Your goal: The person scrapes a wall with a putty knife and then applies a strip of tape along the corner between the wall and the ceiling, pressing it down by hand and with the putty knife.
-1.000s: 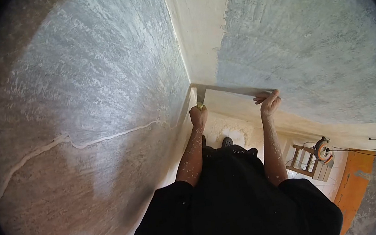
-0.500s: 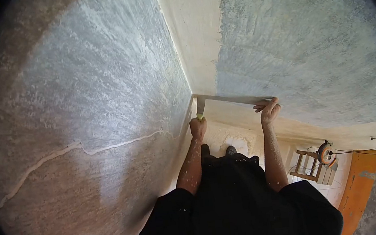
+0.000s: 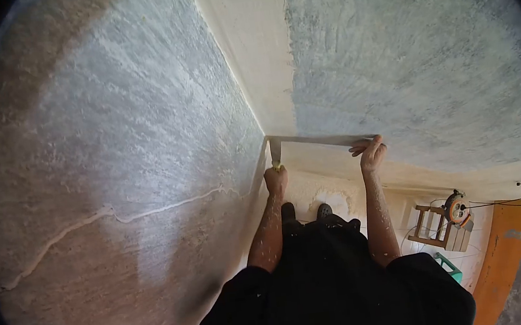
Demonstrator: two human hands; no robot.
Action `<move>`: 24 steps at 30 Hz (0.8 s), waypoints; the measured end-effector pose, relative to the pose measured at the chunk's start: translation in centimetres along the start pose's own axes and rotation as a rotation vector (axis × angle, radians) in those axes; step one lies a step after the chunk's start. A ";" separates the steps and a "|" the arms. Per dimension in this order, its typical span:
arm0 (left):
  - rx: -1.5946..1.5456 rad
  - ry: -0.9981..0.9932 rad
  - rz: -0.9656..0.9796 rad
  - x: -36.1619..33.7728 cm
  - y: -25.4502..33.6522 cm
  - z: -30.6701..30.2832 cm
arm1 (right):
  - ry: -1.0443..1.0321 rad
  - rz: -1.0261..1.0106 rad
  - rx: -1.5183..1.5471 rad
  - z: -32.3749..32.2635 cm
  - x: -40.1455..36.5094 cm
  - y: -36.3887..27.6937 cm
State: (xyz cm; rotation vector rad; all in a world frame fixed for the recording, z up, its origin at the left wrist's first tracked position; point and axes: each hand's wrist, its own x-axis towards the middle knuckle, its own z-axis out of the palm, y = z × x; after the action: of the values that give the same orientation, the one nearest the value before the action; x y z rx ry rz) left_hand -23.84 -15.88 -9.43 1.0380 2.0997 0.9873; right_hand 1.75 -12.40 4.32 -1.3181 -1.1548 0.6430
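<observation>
My left hand [image 3: 276, 180] is closed round the yellowish handle of a scraper [image 3: 276, 153], whose flat blade points up beside the wall corner. A long thin strip [image 3: 325, 138] runs from the corner along the right wall [image 3: 404, 69]. At its right end my right hand [image 3: 372, 152] touches it, with the fingers partly spread and the thumb side near the wall. Whether the fingers grip the strip is hard to make out. A pale plastered band [image 3: 254, 54] rises from the corner between the two grey walls.
The left wall [image 3: 126, 113] has a long pale filled crack [image 3: 169, 206]. At the lower right are a wooden stool [image 3: 428, 227], an orange cable reel [image 3: 457, 209] with cords, a green object [image 3: 449, 267] and an orange panel [image 3: 506, 256].
The view has shifted slightly, and more of the green object shows at the lower right. Both hands stay at nearly the same places by the strip and corner.
</observation>
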 end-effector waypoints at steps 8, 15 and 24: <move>0.040 0.023 -0.003 0.4 -0.8 0.5 | -0.021 0.034 0.059 -0.2 0.0 0.4; 0.016 0.017 0.010 1.0 -0.7 0.5 | -0.025 0.002 0.049 -0.1 -0.1 0.7; 0.042 0.002 -0.022 0.8 -0.5 0.7 | -0.030 0.020 0.012 -0.2 -0.1 -0.2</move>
State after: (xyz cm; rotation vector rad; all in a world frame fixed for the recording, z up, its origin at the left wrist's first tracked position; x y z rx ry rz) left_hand -23.92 -15.21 -10.39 1.0331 2.1376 0.9382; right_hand 1.83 -12.57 4.52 -1.3147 -1.1618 0.6857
